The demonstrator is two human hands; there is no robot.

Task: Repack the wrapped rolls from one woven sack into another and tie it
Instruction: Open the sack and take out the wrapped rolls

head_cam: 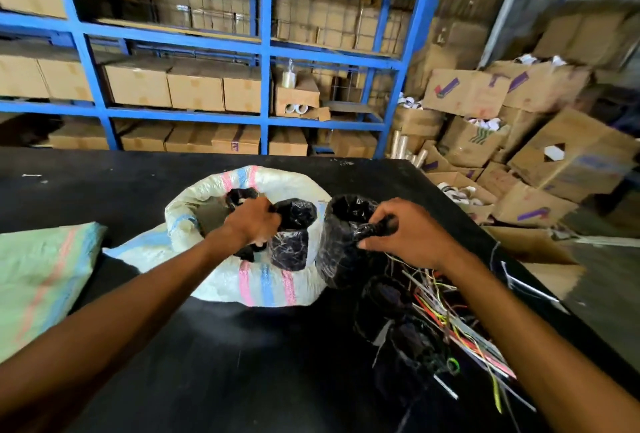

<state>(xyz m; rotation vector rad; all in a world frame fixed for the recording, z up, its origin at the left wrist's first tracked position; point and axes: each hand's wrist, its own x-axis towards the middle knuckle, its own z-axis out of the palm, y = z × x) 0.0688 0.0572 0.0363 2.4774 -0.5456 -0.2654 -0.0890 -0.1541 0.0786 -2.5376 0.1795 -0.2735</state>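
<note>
- The black table (138, 197) carries an open woven sack (263, 290), its rim rolled down, with a flat second sack (41, 280) lying to the left.
- Black wrapped rolls (294, 214) are seen inside the open sack.
- One large roll (341, 252) is gripped at its twisted neck by the closed right hand (412, 235); a neck grip is best kept firm.
- The left hand (251, 221) is closed on a roll's wrapping inside the sack.
- Loose coloured strings (460, 325) should be kept untangled.

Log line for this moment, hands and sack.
left hand: gripping wrapped roll in open sack | right hand: holding black wrapped roll by twisted end, beside sack | second sack: flat
</note>
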